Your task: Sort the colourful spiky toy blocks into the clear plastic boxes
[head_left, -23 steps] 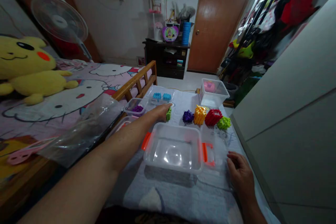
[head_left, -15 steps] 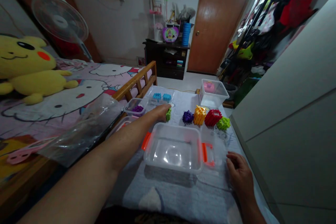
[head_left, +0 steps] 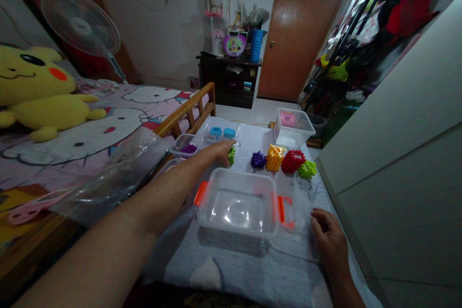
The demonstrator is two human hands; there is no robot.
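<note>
Green block (head_left: 231,156) | left hand (head_left: 217,151) open alongside | right hand (head_left: 327,237) open | purple pieces (head_left: 188,148) in small tub (head_left: 179,139) | pink piece (head_left: 287,117) in far tub (head_left: 293,140)

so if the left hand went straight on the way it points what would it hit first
Probably the green toy block at the fingertips of the left hand, though depth is unclear and it sits slightly below that line. If the hand passed over it, the clear plastic box comes next.
</note>
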